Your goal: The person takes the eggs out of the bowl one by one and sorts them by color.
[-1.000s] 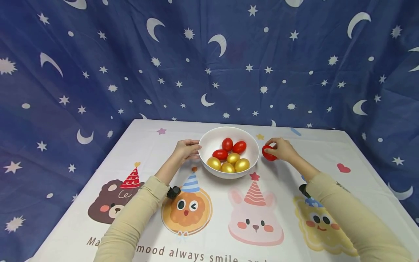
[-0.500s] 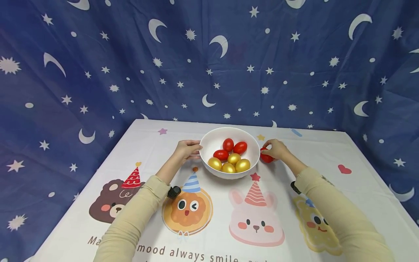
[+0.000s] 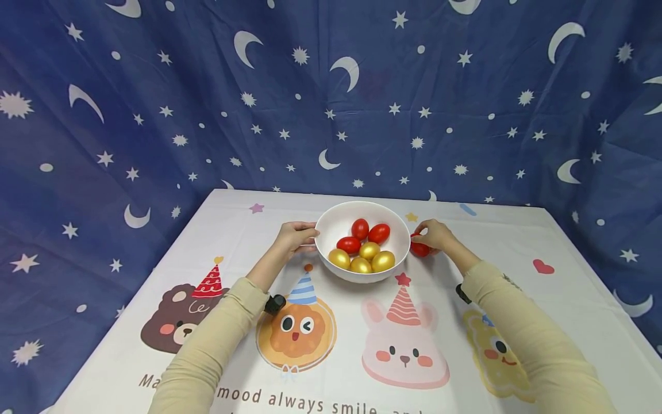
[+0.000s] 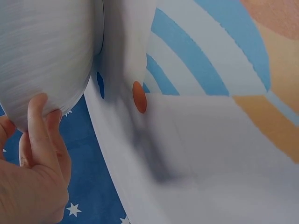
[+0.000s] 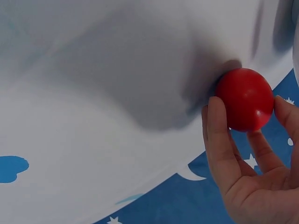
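Observation:
A white bowl stands towards the back of the table. Inside it lie three red eggs and several gold eggs. My left hand grips the bowl's left side, thumb at the rim; the left wrist view shows its fingers against the outer wall of the bowl. Just right of the bowl, my right hand pinches another red egg. In the right wrist view this red egg sits between thumb and fingers, close over the tablecloth.
A white tablecloth with printed cartoon figures covers the table. Behind the table hangs a dark blue curtain with moons and stars. A black wrist camera is strapped at the left wrist.
My right hand has moved slightly left with the red egg, nearer to the bowl's right side. The left hand keeps its grip on the bowl, which stays in place.

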A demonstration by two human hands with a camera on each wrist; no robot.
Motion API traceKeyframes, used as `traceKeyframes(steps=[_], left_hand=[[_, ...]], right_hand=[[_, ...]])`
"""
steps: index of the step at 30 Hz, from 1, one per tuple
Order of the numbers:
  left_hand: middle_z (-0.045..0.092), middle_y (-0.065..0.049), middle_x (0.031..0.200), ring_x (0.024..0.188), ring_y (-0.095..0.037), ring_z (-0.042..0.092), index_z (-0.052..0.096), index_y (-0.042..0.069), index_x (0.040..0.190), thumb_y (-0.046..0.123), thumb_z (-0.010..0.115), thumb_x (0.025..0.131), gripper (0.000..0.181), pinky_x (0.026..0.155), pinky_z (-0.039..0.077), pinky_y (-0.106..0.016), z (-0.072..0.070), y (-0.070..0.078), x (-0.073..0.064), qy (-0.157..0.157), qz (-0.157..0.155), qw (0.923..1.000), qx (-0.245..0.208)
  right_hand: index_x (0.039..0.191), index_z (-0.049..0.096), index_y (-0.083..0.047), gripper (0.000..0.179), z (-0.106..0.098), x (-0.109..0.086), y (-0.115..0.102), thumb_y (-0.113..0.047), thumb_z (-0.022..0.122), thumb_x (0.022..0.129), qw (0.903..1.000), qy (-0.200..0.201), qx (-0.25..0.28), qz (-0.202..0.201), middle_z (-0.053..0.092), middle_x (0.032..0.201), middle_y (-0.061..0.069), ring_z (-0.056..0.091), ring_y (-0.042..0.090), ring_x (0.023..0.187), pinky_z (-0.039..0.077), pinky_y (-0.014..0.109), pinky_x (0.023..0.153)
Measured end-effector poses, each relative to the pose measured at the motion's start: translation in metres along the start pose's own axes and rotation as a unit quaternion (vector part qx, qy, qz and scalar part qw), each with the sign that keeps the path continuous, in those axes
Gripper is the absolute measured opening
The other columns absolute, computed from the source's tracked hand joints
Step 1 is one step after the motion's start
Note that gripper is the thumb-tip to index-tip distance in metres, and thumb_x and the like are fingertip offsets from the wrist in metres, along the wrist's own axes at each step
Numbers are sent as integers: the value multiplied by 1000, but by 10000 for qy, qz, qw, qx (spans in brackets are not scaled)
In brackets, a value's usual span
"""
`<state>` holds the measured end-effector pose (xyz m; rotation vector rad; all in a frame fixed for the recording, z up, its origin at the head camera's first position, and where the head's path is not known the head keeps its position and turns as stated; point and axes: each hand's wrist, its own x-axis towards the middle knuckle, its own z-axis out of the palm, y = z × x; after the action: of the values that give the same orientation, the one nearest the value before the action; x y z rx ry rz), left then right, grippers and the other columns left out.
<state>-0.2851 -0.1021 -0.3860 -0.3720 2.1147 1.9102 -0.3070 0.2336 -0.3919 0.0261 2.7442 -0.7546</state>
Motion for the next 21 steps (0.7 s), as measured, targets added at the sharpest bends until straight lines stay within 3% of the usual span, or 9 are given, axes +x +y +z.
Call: traceKeyframes(steps=[5,13,21], left_hand=[[60,-19,125,69,-11,65,60,5,125,5,64,87,38,74,62,-29,1,0,-1,-11,-20,10000,-39],[61,-17,123,66,-8,64,61,6,124,5,65,86,38,81,61,-33,0,1,0,6,-37,10000,3],[61,-18,124,67,-9,65,61,6,124,5,65,86,38,78,62,-31,1,1,-1,-13,-34,10000,-25]], right_hand=[[120,52,5,42,-1,1,1,-22,63,89,9999,-48,25,95,52,117,30,61,28,80,63,34,62],[123,50,6,47,-2,3,2,-23,64,89,9999,-74,28,94,51,117,29,60,26,79,63,33,63],[125,48,5,48,-1,2,3,-23,64,89,9999,-47,47,127,50,119,29,58,30,89,63,33,66]])
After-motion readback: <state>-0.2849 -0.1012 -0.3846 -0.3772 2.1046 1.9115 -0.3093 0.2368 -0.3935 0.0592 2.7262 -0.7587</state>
